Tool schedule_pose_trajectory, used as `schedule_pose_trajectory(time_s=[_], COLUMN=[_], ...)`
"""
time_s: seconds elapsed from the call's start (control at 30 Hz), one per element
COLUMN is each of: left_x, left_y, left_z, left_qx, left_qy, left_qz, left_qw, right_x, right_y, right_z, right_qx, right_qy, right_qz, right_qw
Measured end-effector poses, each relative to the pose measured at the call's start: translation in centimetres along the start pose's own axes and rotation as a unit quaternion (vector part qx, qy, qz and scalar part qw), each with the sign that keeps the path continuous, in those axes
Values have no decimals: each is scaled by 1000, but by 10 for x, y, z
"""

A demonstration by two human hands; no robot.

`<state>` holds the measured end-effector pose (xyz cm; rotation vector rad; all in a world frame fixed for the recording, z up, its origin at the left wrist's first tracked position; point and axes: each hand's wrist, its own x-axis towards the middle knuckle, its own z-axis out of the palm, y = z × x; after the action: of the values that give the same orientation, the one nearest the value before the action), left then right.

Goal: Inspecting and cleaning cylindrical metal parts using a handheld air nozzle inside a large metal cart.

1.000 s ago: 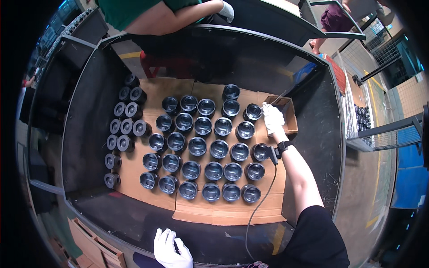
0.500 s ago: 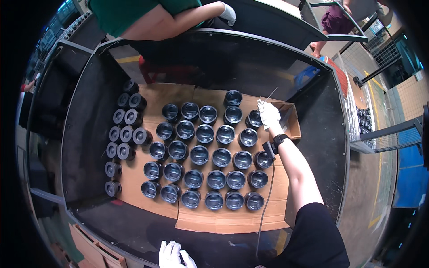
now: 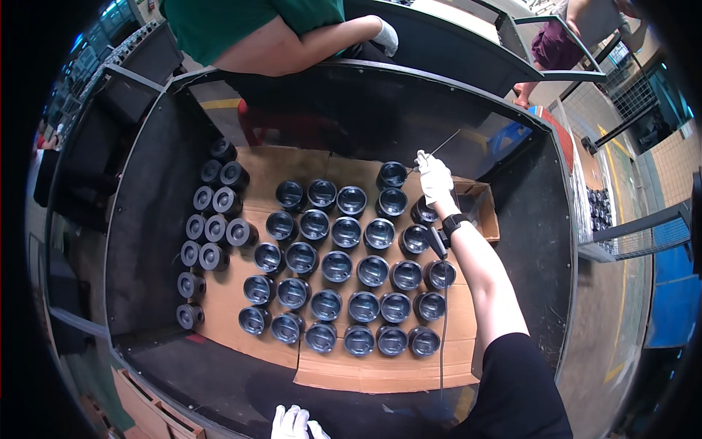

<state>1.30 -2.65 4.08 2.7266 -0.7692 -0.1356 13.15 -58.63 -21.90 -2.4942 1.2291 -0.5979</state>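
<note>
Several black round cup-shaped metal parts stand open side up in rows on a cardboard sheet inside a big black bin. My right hand, in a white glove, reaches over the far right end of the rows and grips a thin metal rod that points up and to the right. A black cable hangs along my forearm. My left hand, also gloved, shows at the lower edge by the bin's near rim, partly cut off, with nothing in it.
More of the same parts lie on their sides along the bin's left wall. A small open cardboard box sits right of my wrist. A person in a green shirt leans on the far rim; another person stands at the upper right.
My left hand has dropped toward the lower edge of the picture. My right hand stays over the far right parts with the rod, shifted only slightly.
</note>
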Motion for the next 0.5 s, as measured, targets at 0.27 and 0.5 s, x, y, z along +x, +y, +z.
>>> schedule_pose_trajectory(time_s=[0.27,0.5], left_x=[1,4], left_y=[-3,-5], left_z=[3,1], left_qx=[-7,-7], left_qy=[-2,-4], left_qz=[6,14], left_qw=[1000,1000], right_x=[13,32], right_y=[9,-39], right_z=[37,32], right_qx=[-29,48], right_qy=[-67,-18], right_qz=[16,47], right_qw=[997,998])
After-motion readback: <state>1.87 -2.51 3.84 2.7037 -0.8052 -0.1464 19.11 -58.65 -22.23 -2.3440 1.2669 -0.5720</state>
